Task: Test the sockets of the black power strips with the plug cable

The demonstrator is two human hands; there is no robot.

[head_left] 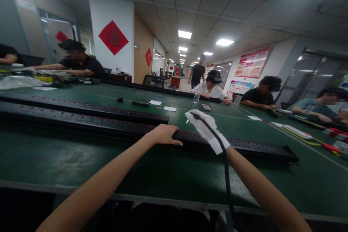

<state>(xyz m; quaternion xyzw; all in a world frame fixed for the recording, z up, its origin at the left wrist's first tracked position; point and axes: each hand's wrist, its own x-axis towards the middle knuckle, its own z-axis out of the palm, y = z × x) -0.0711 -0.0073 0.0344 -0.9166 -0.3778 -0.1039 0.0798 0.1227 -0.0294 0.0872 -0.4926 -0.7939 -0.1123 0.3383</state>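
Observation:
A long black power strip [255,147] with rows of sockets and red switches lies across the green table in front of me. My bare left hand [164,134] grips its middle, fingers over the top and thumb along the near side. Just above the strip, my right hand [208,127], in a white glove, is closed around a black power plug [194,115]. Metal prongs show at the plug's left side. Its black cord [224,159] runs back over my wrist and down past the table's near edge.
A second black power strip [108,111] lies behind the first on the left. Farther back are white paper slips [170,109], a short black bar [140,104], a phone [206,107] and a water bottle [196,96]. Several people sit around the table; one person [197,72] stands behind.

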